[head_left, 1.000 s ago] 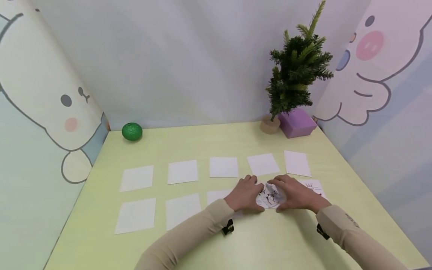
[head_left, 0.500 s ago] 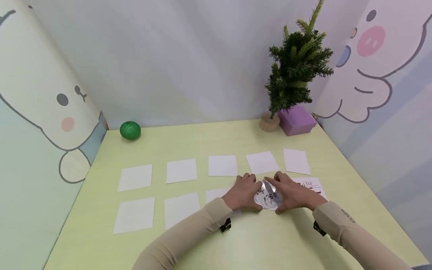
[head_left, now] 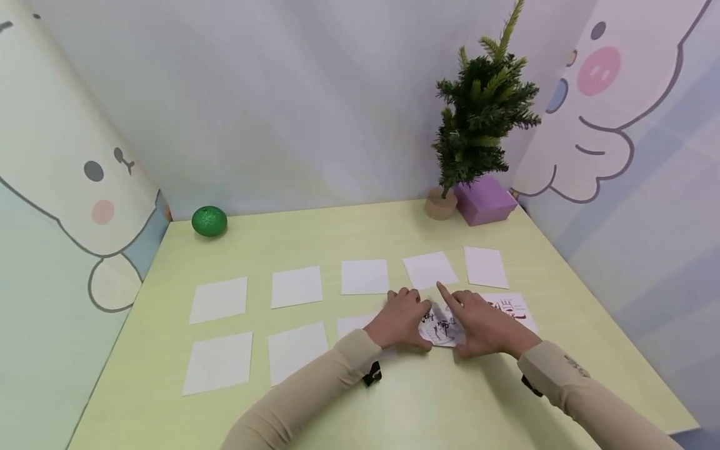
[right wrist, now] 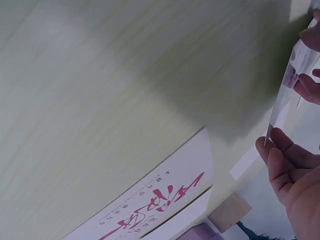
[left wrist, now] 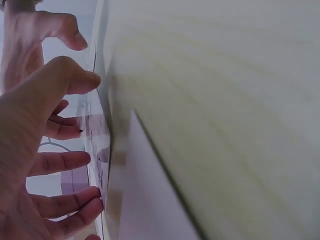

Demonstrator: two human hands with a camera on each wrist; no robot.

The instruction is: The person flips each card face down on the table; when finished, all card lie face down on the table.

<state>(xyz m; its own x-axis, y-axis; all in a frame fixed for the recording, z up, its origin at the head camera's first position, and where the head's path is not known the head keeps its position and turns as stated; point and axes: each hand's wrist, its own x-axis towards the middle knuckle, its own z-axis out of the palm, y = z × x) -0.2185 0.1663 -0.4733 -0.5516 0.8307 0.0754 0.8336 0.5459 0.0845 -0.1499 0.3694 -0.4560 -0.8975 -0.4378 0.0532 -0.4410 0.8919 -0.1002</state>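
Note:
In the head view, a glossy, shiny card (head_left: 442, 330) with black brush lettering lies between my two hands. My left hand (head_left: 398, 320) holds its left side, with thumb and fingers curved along the edge. At its right side, my right hand (head_left: 485, 324) holds the card, its index finger stretched out toward the back. Seen edge-on in the left wrist view, the card (left wrist: 99, 132) is raised a little off the table. In the right wrist view, fingers (right wrist: 270, 140) touch one end of it. Beside my right hand lies a white card with red lettering (head_left: 514, 307), partly covered.
Several blank white cards (head_left: 218, 300) lie in two rows on the pale yellow-green table (head_left: 427, 406); my left arm partly hides one card (head_left: 351, 325). Behind stand a green ball (head_left: 209, 221), a small fir tree (head_left: 478, 119) and a purple box (head_left: 485, 200).
My right index finger has straightened and now points away from the card. The glare on the card has shifted. Both hands stay at its sides, and the head view has turned slightly.

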